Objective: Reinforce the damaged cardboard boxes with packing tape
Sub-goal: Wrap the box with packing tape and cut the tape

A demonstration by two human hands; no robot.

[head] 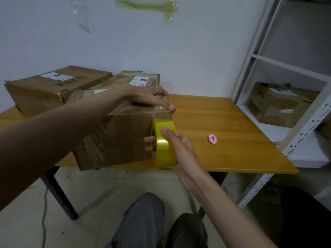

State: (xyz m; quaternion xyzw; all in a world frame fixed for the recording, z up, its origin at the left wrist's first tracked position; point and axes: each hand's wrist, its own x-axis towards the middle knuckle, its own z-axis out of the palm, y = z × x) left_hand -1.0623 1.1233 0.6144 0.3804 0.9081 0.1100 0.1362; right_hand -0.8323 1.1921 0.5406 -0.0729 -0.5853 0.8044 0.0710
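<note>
Head view: a crumpled brown cardboard box [114,138], already wrapped in clear tape, overhangs the near edge of the yellow wooden tabletop [223,122]. The left hand [152,97] lies flat on the box's top right corner, fingers extended. The right hand [176,145] grips a roll of yellow packing tape [163,144] against the box's right side, thumb on the outer face, fingers through the core. Two more cardboard boxes [53,88] sit at the far left corner. A small pink cutter [212,139] lies near the right edge.

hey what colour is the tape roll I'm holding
Yellow, with a green inner core; the head view shows the tape roll in your right hand.
</note>
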